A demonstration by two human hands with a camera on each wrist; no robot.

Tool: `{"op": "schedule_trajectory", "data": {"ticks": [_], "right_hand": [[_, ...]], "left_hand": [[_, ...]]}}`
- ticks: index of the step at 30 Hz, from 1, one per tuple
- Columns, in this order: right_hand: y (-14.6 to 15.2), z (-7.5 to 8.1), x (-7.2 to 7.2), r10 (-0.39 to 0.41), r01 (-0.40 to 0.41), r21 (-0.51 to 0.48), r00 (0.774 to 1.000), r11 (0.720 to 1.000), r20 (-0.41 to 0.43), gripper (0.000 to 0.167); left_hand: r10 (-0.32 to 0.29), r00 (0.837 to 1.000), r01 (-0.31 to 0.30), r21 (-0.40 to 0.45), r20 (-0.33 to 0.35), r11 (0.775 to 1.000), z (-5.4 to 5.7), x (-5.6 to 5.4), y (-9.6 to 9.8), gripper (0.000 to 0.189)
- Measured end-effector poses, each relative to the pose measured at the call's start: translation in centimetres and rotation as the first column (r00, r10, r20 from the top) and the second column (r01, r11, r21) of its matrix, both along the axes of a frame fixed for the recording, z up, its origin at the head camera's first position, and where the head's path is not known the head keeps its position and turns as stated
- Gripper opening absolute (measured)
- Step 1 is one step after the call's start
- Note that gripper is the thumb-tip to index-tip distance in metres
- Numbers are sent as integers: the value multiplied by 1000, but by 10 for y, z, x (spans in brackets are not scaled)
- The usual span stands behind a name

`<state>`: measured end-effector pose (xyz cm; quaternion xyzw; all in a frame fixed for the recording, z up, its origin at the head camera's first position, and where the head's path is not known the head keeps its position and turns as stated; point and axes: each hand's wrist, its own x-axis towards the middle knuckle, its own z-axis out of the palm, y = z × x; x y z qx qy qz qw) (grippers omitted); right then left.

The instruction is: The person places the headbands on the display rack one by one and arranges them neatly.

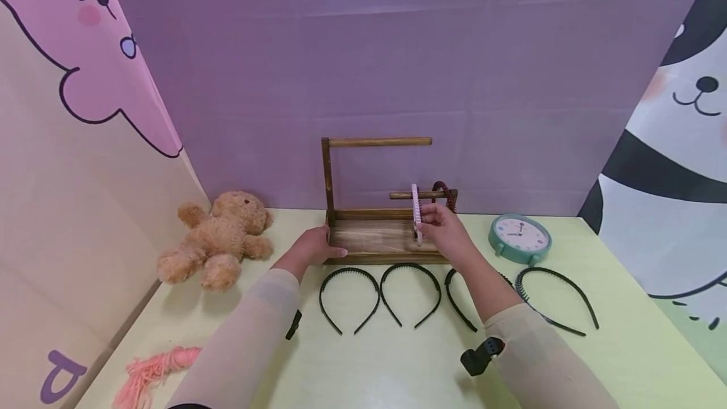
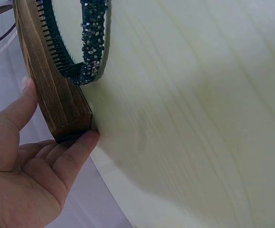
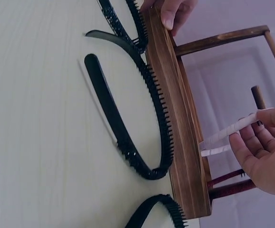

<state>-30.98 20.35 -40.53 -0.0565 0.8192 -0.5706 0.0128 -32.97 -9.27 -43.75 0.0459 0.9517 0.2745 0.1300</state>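
Pink yarn lies nearest me; a purple "d"-like character marks the left wall covering. Four black headbands lie on the desk. Left hand: grip clasping the wooden rack at its left end. Right hand: grip pinching a pale pink headband at the lower bar. Clock: dial numerals too small to read.
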Motion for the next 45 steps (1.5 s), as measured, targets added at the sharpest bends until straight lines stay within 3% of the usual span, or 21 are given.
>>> {"op": "schedule_trajectory", "data": {"ticks": [13,22,25,28,32,36,43,45], "right_hand": [[10,-3,-5,-69,70,49,997,996,-17,41],[10,0,-2,-48,49,69,999,996,-25,42],[12,3,3,-31,36,120,999,992,-43,43],[13,8,11,-29,41,227,998,973,-55,43],[19,19,26,-28,48,372,998,927,-59,46],[32,34,38,-17,40,443,998,895,-56,47],[71,57,53,4,28,490,998,871,-65,56],[83,60,57,1,34,529,998,848,-67,58]], "left_hand": [[14,1000,-14,13,8,1000,-1,1,0,88],[13,1000,-13,13,0,1000,2,3,1,88],[11,1000,-11,18,-2,1000,2,3,1,88],[15,1000,-15,27,2,1000,2,3,1,88],[23,1000,-24,34,11,999,2,3,1,89],[18,1000,-18,29,5,999,2,3,1,89],[20,1000,-21,43,9,999,4,5,0,89],[21,1000,-22,48,10,999,4,6,0,88]]}}
